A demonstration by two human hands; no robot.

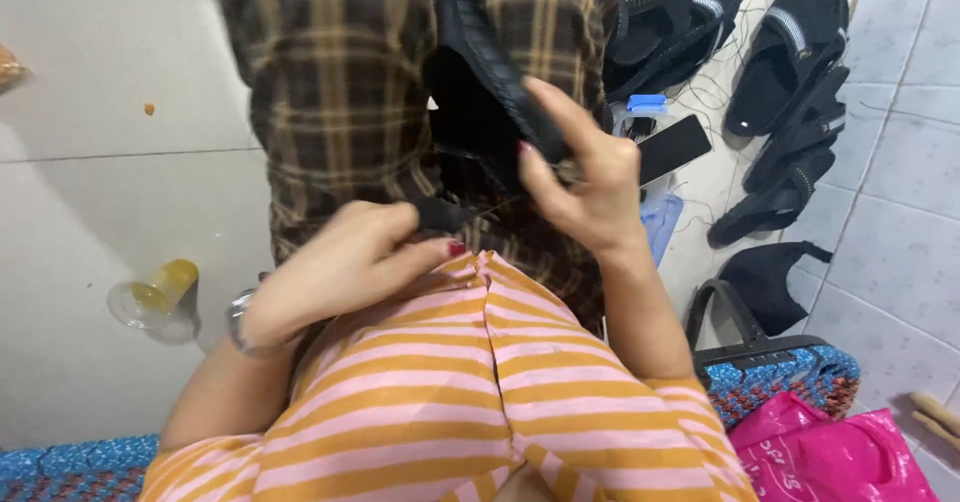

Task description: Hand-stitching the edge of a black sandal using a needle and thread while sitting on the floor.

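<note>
Striped shirt [480, 392] fills bottom centre. Our right hand [585, 177] pinches the black sandal upper [490, 62], its long axis running up-left from the fingers; our left hand [345, 262], curled, nips its lower strap [440, 212], frame centre.

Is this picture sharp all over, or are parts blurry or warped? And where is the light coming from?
Head view: soft, even light, with only a faint shadow beside the plastic cup on the pale floor. The right hand and left hand on the black shoe piece look slightly soft. The wide lens bends the tile lines near the sandals. No strong glare.
</note>
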